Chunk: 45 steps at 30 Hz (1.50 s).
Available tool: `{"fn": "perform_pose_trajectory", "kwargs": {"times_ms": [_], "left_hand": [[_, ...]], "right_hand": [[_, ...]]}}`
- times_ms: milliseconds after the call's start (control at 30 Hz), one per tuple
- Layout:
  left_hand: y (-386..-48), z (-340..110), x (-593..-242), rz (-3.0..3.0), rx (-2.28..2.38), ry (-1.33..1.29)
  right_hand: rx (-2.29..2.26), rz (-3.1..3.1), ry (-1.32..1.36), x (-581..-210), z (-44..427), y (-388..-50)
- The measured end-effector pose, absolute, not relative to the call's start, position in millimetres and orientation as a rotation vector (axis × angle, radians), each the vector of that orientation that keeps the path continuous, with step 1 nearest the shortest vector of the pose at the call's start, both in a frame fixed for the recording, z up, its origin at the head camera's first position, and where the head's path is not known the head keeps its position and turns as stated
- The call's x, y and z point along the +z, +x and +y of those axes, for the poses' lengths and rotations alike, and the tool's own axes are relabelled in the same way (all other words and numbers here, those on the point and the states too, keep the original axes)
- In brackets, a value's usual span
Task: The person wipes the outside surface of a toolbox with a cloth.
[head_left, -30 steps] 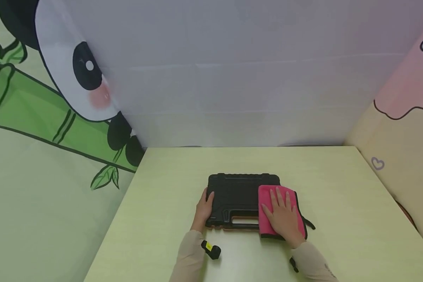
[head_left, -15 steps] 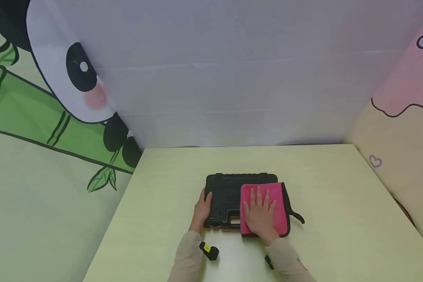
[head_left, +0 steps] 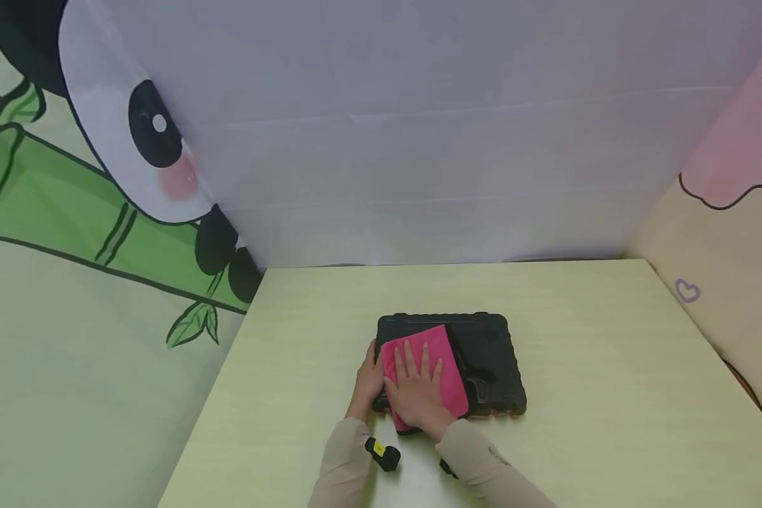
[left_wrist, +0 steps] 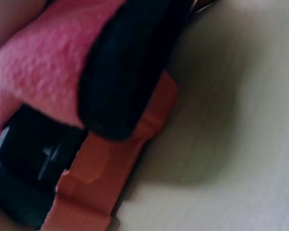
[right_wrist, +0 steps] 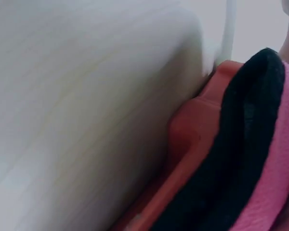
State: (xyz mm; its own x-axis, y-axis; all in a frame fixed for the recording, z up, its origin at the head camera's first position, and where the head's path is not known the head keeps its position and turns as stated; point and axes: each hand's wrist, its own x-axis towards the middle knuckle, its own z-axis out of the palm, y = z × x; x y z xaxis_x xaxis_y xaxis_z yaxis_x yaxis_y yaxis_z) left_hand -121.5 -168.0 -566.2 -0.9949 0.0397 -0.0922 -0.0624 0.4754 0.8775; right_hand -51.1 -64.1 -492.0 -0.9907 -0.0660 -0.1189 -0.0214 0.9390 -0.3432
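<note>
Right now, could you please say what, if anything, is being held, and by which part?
The left hand holds the black case by its left edge; the right hand lies flat on the pink cloth.

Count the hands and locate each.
2: the left hand holds the left edge of the black case; the right hand rests spread on the pink cloth.

The head view is evenly lit and fairly sharp; the tabletop (head_left: 578,353) turns whitest toward its near edge, between the sleeves (head_left: 344,458), with a faint shadow beside the left one. Behind the far edge, the wall (head_left: 419,155) looks greyer. Both wrist views are blurred: the cloth (left_wrist: 53,67) is soft-edged, and diffuse shadow borders the case (left_wrist: 98,154). The right one looks hazy, palest at the top.
</note>
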Motion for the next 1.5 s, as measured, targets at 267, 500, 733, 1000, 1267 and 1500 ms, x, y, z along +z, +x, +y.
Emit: {"fn": "perform_pose_trajectory", "kwargs": {"times_ms": [267, 500, 733, 1000, 1267, 1500], "left_hand": [[-108.2, -160.9, -533.0, 2.556, 1.485, -0.109], [-106.8, -168.2, -538.0, 2.539, 1.514, -0.101], [-106.1, -171.5, -534.0, 2.538, 1.53, -0.117], [-107.6, -169.3, -531.8, 2.551, 1.535, -0.114], [-110.7, -166.6, -534.4, 2.557, 1.53, -0.077], [-112.7, -167.6, -534.0, 2.555, 1.513, -0.077]], "right_hand": [[-0.515, 3.004, 0.125, -497.0, -29.8, -35.1], [-0.486, 3.089, 0.234, -502.9, 27.2, -17.7], [-0.585, 3.081, 0.327, -504.8, 63.6, -15.7], [-0.991, 2.924, 0.522, -508.0, 90.4, -11.3], [-1.053, 2.989, 0.484, -494.2, 105.1, -18.2], [-0.906, 2.967, 0.321, -478.4, 120.0, -61.8]]}}
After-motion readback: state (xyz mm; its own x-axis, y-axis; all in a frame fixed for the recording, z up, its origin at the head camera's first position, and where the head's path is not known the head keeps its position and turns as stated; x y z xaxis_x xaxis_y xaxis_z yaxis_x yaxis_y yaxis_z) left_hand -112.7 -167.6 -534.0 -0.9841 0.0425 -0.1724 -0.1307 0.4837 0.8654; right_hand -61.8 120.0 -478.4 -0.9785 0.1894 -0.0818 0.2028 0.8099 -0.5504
